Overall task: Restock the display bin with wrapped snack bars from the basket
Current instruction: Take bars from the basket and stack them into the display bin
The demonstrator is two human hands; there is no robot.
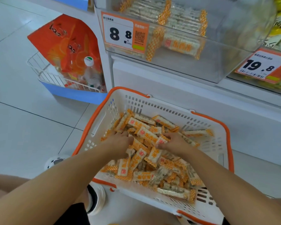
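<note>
Both hands were down in the basket (206,130), the left hand (120,140) and right hand (173,143) curled around snack bars (146,135). The display bin (217,62) sat at twelve o'clock, nearer the right hand.

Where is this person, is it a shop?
Most likely a shop, in a snack aisle. Price tags hang on clear display bins full of wrapped snack bars, and both hands, left and right, dig in a shopping basket on the tiled floor.
</note>
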